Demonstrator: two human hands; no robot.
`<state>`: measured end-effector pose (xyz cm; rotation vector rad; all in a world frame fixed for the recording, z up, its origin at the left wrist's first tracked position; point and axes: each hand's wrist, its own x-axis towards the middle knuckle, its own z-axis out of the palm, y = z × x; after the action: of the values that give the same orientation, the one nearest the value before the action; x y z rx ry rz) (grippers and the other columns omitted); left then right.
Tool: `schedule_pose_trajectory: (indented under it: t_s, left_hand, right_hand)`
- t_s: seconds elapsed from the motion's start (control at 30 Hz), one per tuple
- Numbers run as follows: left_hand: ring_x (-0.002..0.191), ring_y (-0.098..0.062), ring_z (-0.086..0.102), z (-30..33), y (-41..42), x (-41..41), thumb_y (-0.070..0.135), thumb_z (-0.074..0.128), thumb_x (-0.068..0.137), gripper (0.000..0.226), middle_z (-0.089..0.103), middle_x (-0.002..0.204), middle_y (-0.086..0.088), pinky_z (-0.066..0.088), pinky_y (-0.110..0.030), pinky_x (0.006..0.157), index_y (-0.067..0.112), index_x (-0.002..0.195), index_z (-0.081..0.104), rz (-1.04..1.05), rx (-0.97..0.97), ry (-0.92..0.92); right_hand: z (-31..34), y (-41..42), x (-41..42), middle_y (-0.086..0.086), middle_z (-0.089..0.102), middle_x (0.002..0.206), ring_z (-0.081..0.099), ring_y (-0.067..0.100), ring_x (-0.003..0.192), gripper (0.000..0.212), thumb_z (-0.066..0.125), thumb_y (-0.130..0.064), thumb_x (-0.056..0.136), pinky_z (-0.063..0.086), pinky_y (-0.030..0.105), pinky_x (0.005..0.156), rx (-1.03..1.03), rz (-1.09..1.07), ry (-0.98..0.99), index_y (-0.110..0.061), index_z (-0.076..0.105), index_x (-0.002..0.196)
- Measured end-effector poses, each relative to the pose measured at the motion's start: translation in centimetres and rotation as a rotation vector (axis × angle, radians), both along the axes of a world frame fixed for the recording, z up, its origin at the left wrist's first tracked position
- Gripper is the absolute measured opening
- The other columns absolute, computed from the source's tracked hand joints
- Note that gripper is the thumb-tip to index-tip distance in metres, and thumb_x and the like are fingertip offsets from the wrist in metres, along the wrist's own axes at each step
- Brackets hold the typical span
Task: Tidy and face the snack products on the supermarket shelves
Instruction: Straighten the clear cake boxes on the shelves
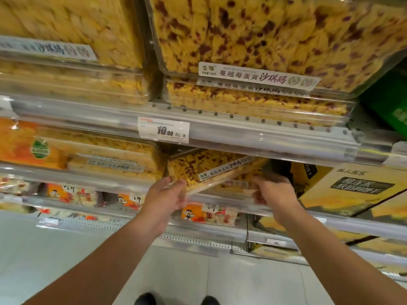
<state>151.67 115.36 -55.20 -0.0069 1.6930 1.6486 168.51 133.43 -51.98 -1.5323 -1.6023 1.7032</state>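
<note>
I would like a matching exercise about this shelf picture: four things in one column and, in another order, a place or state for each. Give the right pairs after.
Things
1. tilted clear box
2. price tag
3. left hand
4. brown carton

Places or states
A. on the rail of the upper shelf, printed 10.90
B. grips the tilted box at its left corner
C. held at a slant above another box of the same kind
D. on the shelf to the right of the right hand

Pairs: 1-C, 2-A, 3-B, 4-D
</note>
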Motion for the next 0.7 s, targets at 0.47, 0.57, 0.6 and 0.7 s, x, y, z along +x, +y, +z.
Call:
schedule_pose_trajectory:
  t_s: [0.47, 0.57, 0.6, 0.7]
  left_hand:
    - [0.094, -0.023, 0.063, 1.0, -0.2, -1.7, 0.025, 0.067, 0.09, 0.019, 0.067, 0.101, -0.005, 0.049, -0.031, 0.082, 0.011, 0.103, 0.069, -0.133, -0.301, 0.6]
    - [0.086, -0.013, 0.063, 1.3, -0.3, -2.2, 0.019, 0.067, 0.09, 0.021, 0.067, 0.103, -0.003, 0.047, -0.023, 0.074, 0.014, 0.109, 0.07, -0.13, -0.307, 0.717]
    - [0.083, -0.011, 0.062, 1.4, -0.3, -2.3, 0.017, 0.067, 0.089, 0.021, 0.066, 0.103, -0.003, 0.044, -0.02, 0.071, 0.016, 0.109, 0.071, -0.122, -0.3, 0.771]
    - [0.087, -0.014, 0.063, 1.6, 0.1, -1.7, 0.014, 0.066, 0.09, 0.033, 0.067, 0.104, -0.001, 0.045, -0.02, 0.073, 0.02, 0.122, 0.066, -0.109, -0.222, 0.814]
  right_hand:
    - [2.2, 5.9, -2.0, 0.014, 0.062, 0.107, 0.061, 0.03, 0.099, 0.009, 0.063, -0.022, 0.092, 0.053, 0.043, 0.09, 0.243, 0.147, -0.317, -0.021, 0.055, 0.095]
    - [2.0, 5.7, -1.6, 0.014, 0.062, 0.101, 0.064, 0.031, 0.1, 0.014, 0.065, -0.005, 0.087, 0.057, 0.037, 0.084, 0.198, 0.147, -0.376, -0.015, 0.055, 0.086]
    - [1.8, 5.7, -1.4, 0.015, 0.064, 0.103, 0.065, 0.031, 0.1, 0.013, 0.065, -0.001, 0.084, 0.058, 0.034, 0.08, 0.19, 0.142, -0.367, -0.011, 0.057, 0.087]
    - [1.3, 5.3, -0.4, 0.022, 0.064, 0.113, 0.067, 0.03, 0.098, 0.031, 0.066, 0.008, 0.078, 0.058, 0.03, 0.07, 0.156, 0.049, -0.253, 0.0, 0.062, 0.108]
